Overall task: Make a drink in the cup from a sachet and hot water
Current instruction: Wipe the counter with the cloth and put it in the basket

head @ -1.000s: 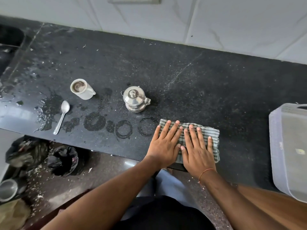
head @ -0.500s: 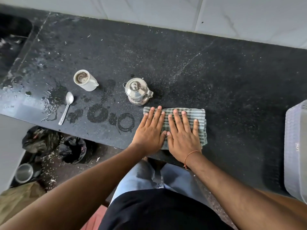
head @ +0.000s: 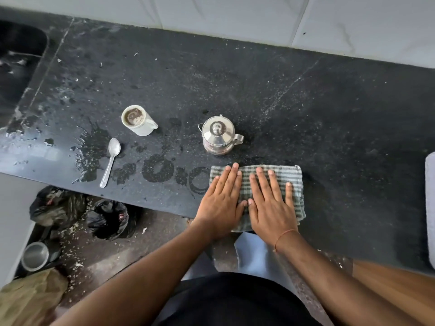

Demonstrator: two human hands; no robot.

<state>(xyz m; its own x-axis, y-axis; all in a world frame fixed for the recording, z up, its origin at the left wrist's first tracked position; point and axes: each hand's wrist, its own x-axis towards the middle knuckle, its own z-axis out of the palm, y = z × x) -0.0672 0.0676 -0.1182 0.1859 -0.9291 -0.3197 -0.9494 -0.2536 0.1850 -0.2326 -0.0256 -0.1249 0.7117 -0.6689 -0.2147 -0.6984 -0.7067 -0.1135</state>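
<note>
I have both hands flat on a folded checked cloth at the near edge of the black counter, fingers straight and spread, neither one curled around anything: my left hand presses the cloth's left part, my right hand its middle, thumbs nearly touching. The cup stands well to the left and farther back, upright, its handle toward the right, already holding a brown, frothy drink, so I judge the mixing done and this the wiping up. A spoon lies bowl-up just in front of the cup, and a lidded steel kettle stands just beyond the cloth's far edge, apart from it. Dark wet rings run in a row between the spoon and the cloth, with the nearest ring right at the cloth's left edge, and a larger splash spreads left of the spoon. The risks from here lie in the sweep leftward: the cloth's leading edge could catch the spoon and flick it over the counter's front lip, which is close. If I drift away from myself, my fingertips or the cloth could nudge the kettle, whose contents I cannot see. Carrying the wipe too far could knock the full cup. The cloth's near edge already overhangs the counter, so uneven pressure could drag it off.
</note>
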